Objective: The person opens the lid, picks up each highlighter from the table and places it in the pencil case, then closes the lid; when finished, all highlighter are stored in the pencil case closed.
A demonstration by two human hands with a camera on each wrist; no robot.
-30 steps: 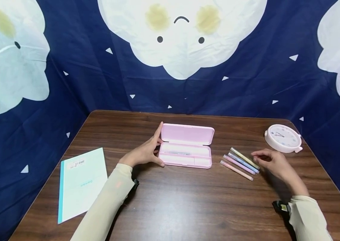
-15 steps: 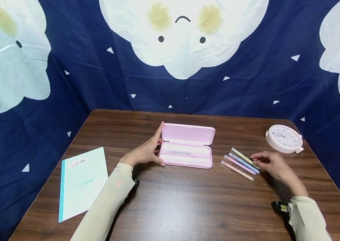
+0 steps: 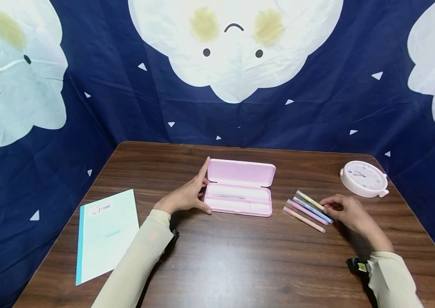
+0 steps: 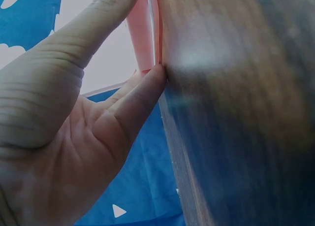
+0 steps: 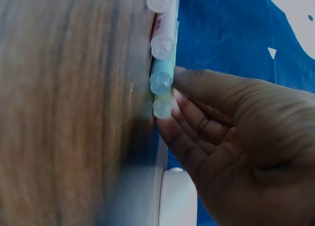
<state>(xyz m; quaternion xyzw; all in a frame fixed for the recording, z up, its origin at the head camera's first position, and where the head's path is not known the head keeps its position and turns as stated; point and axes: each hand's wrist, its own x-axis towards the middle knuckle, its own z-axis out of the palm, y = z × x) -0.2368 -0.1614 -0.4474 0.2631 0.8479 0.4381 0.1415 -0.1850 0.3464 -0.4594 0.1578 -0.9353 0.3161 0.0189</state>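
Observation:
A pink pencil case (image 3: 239, 199) lies with its lid up in the middle of the table, a thin light-blue pen (image 3: 228, 196) in its rear compartment. My left hand (image 3: 186, 194) holds the case's left end, thumb at the front corner and index finger along the lid's edge; the left wrist view shows fingertips touching the pink case (image 4: 143, 31). To the right, my right hand (image 3: 350, 211) pinches the near end of a yellow pen (image 3: 309, 199). Beside it lie a blue pen (image 3: 311, 208), a purple pen (image 3: 306, 211) and a peach-pink pen (image 3: 303, 219). In the right wrist view, thumb and finger meet around the yellow pen's end (image 5: 163, 107).
A white round clock (image 3: 364, 179) lies face up at the back right, just beyond my right hand. A pale notebook (image 3: 105, 235) with a blue spine lies at the left, near my left forearm. Dark blue cloth (image 3: 186, 111) hangs behind the table's rear edge.
My right hand has moved slightly left and down onto the yellow pen, and its fingertips have come together on that pen's end. The left hand stays on the pencil case.

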